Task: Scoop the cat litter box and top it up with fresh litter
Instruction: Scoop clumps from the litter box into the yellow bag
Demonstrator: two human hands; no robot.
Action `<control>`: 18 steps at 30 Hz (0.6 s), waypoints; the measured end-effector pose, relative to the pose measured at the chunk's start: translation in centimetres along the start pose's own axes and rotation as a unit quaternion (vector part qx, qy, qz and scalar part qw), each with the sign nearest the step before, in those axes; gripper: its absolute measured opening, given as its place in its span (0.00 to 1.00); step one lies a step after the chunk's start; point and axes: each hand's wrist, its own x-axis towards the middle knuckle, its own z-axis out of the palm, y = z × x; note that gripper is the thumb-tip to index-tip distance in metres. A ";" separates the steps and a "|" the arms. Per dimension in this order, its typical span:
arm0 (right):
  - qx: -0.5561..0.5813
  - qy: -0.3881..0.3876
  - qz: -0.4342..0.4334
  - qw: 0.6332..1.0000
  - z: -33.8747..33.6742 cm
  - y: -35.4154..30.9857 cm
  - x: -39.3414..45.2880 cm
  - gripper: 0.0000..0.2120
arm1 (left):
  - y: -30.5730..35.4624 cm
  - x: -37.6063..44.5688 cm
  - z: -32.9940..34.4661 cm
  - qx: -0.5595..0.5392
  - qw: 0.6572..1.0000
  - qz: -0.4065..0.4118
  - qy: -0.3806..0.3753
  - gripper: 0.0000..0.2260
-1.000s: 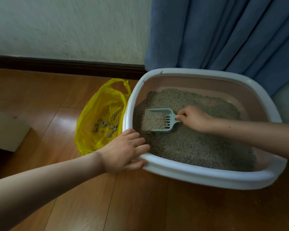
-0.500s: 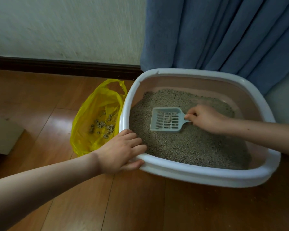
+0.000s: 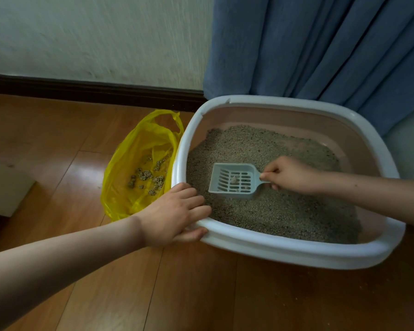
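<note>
A white-rimmed, pink-walled litter box (image 3: 285,247) sits on the wooden floor, filled with grey litter (image 3: 268,206). My right hand (image 3: 289,175) grips the handle of a pale blue slotted scoop (image 3: 233,179), held level just above the litter near the box's left side. One or two small clumps lie in the scoop. My left hand (image 3: 175,217) holds the box's near-left rim, fingers over the top and thumb under the edge. A yellow plastic bag (image 3: 139,144) lies open against the box's left side with several litter clumps inside.
A blue curtain (image 3: 320,48) hangs behind the box, against a white wall with a dark skirting board (image 3: 91,90). A pale box corner (image 3: 3,187) sits at the far left on the floor.
The scoop came up out of the litter full, and the loose litter has sifted through its slots, leaving small clumps. My left hand has stayed on the rim.
</note>
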 end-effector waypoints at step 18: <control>-0.003 0.035 -0.002 0.999 -1.2 -1.4 0.3 0.12 | -0.1 0.0 0.1 -0.002 1.000 0.010 0.008 0.11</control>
